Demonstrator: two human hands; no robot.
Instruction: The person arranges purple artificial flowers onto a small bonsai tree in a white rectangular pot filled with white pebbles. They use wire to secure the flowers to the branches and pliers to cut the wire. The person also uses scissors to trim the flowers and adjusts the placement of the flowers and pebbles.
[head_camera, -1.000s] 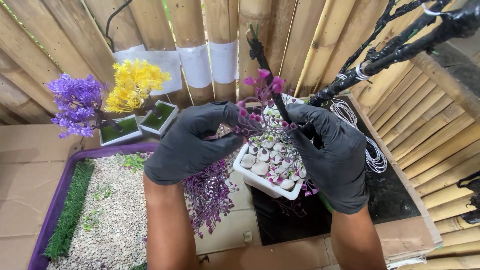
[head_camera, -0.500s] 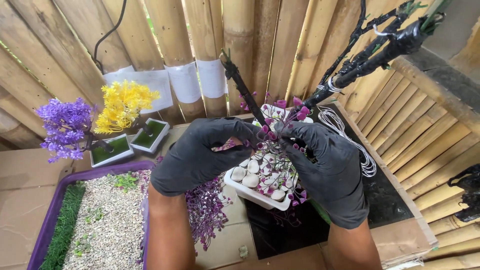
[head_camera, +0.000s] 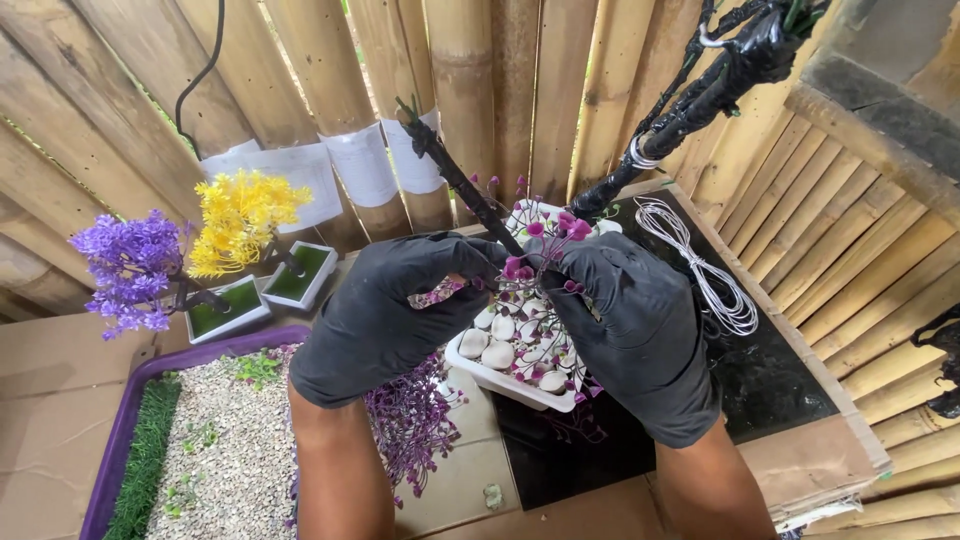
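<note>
Here the dark stem (head_camera: 462, 182) rises out of the white pot (head_camera: 520, 375) and leans up and to the left, its long axis running from the gloved fingertips toward the bamboo wall (head_camera: 330, 90). Small pink-purple sprigs (head_camera: 548, 232) cluster at its lower end, right where the 2 hands meet. The pot, filled with pale stones (head_camera: 497, 352), sits on a black mat (head_camera: 780, 375) near the right edge of the table (head_camera: 60, 420).

The left hand (head_camera: 385, 315) is curled with its fingertips pinching a sprig at the base of the stem; the stem lies just up and right of its knuckles. The right hand (head_camera: 640, 335) comes in from the other side, its fingers closed around the sprigs beside the stem, which lies up and left of it. Both are at the stem's base, and I cannot tell which is nearer.

Outward, a loose purple bunch (head_camera: 410, 425) lies under the left forearm. A coil of white wire (head_camera: 705, 270) rests on the mat toward the table's right edge. A thick black branch (head_camera: 700, 95) crosses overhead at the upper right. Toward the left edge stand 2 small potted trees, 1 yellow (head_camera: 240, 220) and 1 purple (head_camera: 130, 265), behind a purple tray of gravel (head_camera: 215, 450).
</note>
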